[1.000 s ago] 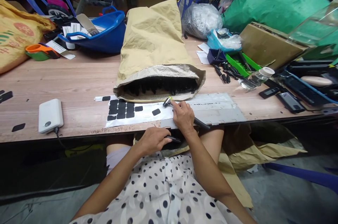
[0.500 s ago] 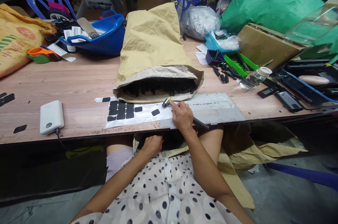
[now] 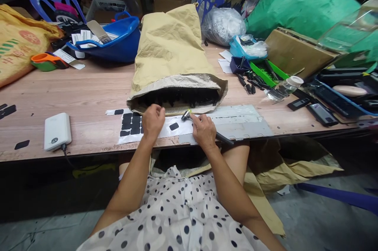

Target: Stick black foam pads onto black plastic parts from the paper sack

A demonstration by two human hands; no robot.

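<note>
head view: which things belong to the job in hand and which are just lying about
In use, it seems:
metal-headed tool in the right hand
tan sack, its open mouth by the left hand
white sheet with black patches, near both hands

Lying about, probably:
white device
blue basin
capped bottle

The left hand (image 3: 153, 121), earlier below the near edge of the counter (image 3: 94, 97), is now above it, beside the tan sack's (image 3: 171, 50) mouth, hiding some black squares (image 3: 136, 123).
</note>
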